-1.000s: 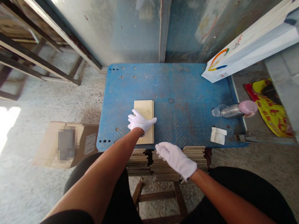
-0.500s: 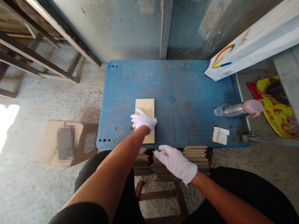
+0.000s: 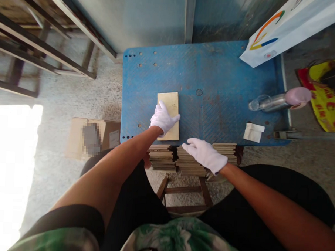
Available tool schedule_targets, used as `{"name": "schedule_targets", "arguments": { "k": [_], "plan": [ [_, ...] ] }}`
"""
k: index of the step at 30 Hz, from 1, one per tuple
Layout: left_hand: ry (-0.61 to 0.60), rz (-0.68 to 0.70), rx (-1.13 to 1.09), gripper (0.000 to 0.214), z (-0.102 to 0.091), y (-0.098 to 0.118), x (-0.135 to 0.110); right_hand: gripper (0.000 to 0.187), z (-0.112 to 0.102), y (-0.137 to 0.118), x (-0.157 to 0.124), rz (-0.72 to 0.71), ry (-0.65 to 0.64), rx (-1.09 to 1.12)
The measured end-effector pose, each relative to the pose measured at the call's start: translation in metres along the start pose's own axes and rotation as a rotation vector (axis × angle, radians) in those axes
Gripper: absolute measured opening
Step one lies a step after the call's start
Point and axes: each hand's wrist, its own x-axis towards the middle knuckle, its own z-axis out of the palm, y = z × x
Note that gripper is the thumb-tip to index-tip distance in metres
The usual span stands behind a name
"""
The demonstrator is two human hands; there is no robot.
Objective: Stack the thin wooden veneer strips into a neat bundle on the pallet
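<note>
A pale yellow rectangular board [image 3: 172,103] lies flat on the blue table [image 3: 225,76], near its front edge. My left hand [image 3: 162,119], in a white glove, rests across the board, its thumb at the right edge and the other fingers toward the left side. Whether it is one board or several laid together I cannot tell. My right hand [image 3: 205,153], also gloved in white, hovers just off the table's front edge, fingers stretched out and nothing in them. Below and around it are stacks of similar thin boards [image 3: 192,167], partly hidden by the hand.
At the right of the table lie a steel bottle with a pink cap [image 3: 296,97] and a folded white cloth [image 3: 253,132]. A white paper bag [image 3: 261,52] stands at the back right corner. On the floor to the left is a cardboard box [image 3: 76,136].
The view has tilted down, so the table sits higher in the picture. On the board, my left hand has turned, with fingers pointing more away from me. My right hand stays near the stacks.
</note>
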Motion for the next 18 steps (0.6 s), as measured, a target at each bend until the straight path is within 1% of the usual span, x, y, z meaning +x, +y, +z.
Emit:
{"name": "schedule_targets", "arguments": {
  "k": [1, 3, 5, 7, 10, 11, 12, 14, 16, 18],
  "plan": [
    [-0.002, 0.012, 0.005, 0.106, -0.004, -0.003, -0.006, 0.041, -0.001, 0.000, -0.001, -0.001, 0.001, -0.010],
    [-0.002, -0.008, 0.012, 0.103, -0.012, -0.009, -0.021, 0.040, -0.005, -0.001, -0.004, -0.001, -0.002, -0.034],
    [0.009, -0.050, 0.019, 0.097, -0.016, -0.017, -0.045, 0.038, -0.008, -0.004, -0.008, -0.012, -0.004, -0.070],
    [0.021, -0.083, 0.039, 0.090, -0.012, -0.026, -0.077, 0.037, -0.011, -0.007, -0.011, -0.033, 0.004, -0.106],
    [0.016, -0.077, 0.115, 0.082, 0.007, -0.042, -0.139, 0.039, -0.012, -0.011, -0.014, -0.068, 0.019, -0.126],
    [-0.008, -0.053, 0.162, 0.078, 0.016, -0.047, -0.160, 0.040, -0.011, -0.012, -0.015, -0.074, 0.018, -0.133],
    [-0.060, -0.038, 0.221, 0.077, 0.025, -0.053, -0.180, 0.040, -0.011, -0.013, -0.016, -0.080, 0.017, -0.142],
    [-0.248, -0.045, 0.341, 0.078, 0.043, -0.060, -0.214, 0.040, -0.010, -0.015, -0.019, -0.095, 0.011, -0.168],
    [-0.372, -0.058, 0.402, 0.082, 0.056, -0.065, -0.235, 0.041, -0.010, -0.017, -0.021, -0.108, 0.008, -0.196],
    [-0.418, -0.063, 0.441, 0.085, 0.063, -0.066, -0.243, 0.043, -0.011, -0.017, -0.024, -0.107, 0.007, -0.220]
  ]
}}
